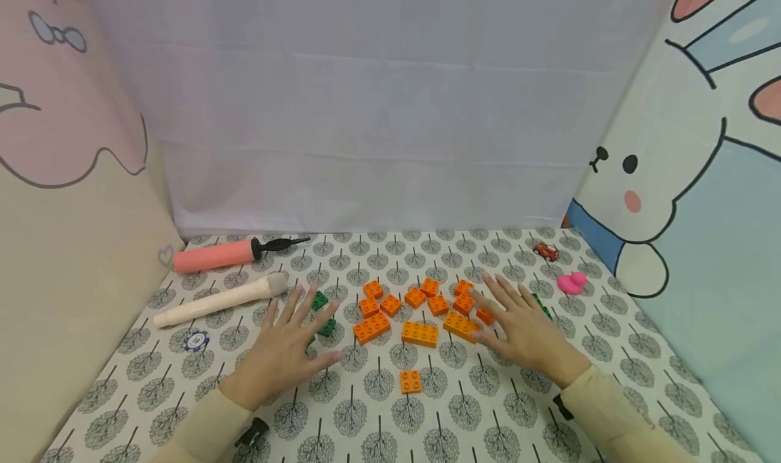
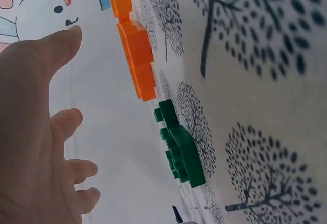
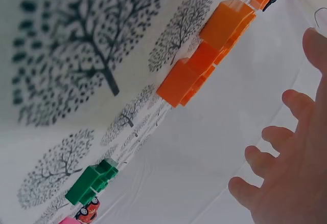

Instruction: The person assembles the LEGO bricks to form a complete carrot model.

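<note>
My left hand [image 1: 287, 351], fingers spread, hovers over the left part of the table and holds nothing. Beside its fingers lie several green toy bricks [image 1: 320, 300], partly hidden by the hand. My right hand [image 1: 527, 331] is likewise spread and raised, its fingertips overlapping an orange brick [image 1: 485, 315] in the head view. Another green brick [image 1: 540, 306] shows just beyond this hand. Between the hands, several small orange bricks [image 1: 390, 305] lie scattered behind three longer ones, including a middle long orange brick [image 1: 419, 334]. Nearer to me sits a lone square orange brick [image 1: 411, 381].
At the left lie a pink hand pump [image 1: 213, 256] with a black nozzle, a cream stick [image 1: 216, 303] with a greyish wider end, and a blue-and-white poker chip [image 1: 196, 341]. A red toy car [image 1: 546, 251] and a pink rubber duck [image 1: 572, 283] stand far right.
</note>
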The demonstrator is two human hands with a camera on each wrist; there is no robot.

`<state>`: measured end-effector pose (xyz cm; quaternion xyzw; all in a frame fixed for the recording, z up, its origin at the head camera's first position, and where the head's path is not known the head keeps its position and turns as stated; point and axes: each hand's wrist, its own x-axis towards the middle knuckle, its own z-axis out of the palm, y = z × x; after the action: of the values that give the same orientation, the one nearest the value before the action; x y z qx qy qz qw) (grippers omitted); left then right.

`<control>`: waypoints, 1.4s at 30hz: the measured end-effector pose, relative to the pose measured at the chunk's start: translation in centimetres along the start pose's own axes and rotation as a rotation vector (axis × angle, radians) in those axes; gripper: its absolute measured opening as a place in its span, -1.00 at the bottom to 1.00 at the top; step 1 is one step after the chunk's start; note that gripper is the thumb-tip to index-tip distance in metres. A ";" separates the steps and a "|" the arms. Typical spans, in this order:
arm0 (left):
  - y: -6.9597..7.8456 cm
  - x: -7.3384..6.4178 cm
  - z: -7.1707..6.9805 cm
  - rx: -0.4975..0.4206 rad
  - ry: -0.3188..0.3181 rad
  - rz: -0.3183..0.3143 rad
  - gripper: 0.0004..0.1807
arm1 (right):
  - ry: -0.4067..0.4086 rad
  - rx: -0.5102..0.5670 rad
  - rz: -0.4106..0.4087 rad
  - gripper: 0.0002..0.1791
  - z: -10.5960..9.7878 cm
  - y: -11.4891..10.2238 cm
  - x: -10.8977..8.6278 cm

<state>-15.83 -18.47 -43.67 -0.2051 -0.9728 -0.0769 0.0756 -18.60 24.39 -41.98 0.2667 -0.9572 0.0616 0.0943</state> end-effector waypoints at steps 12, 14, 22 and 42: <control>2.6 0.2 -0.2 -0.083 -0.065 0.148 -0.10 | 0.122 0.082 -0.123 -0.35 0.7 -0.5 0.3; 3.2 0.4 -0.1 -0.100 -0.077 0.195 -0.13 | 0.139 0.080 -0.134 -0.39 0.8 -0.6 0.5; 6.6 1.3 0.6 -0.136 -0.178 0.290 -0.39 | 0.058 0.065 -0.115 -0.51 0.9 -1.3 1.1; 11.2 2.7 2.2 -0.015 -0.223 0.384 -0.67 | -0.056 0.068 -0.052 -0.57 2.0 -2.1 1.6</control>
<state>-13.95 -6.89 -44.04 -0.3943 -0.9176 -0.0452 -0.0206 -19.16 21.43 -43.42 0.2961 -0.9495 0.0842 0.0599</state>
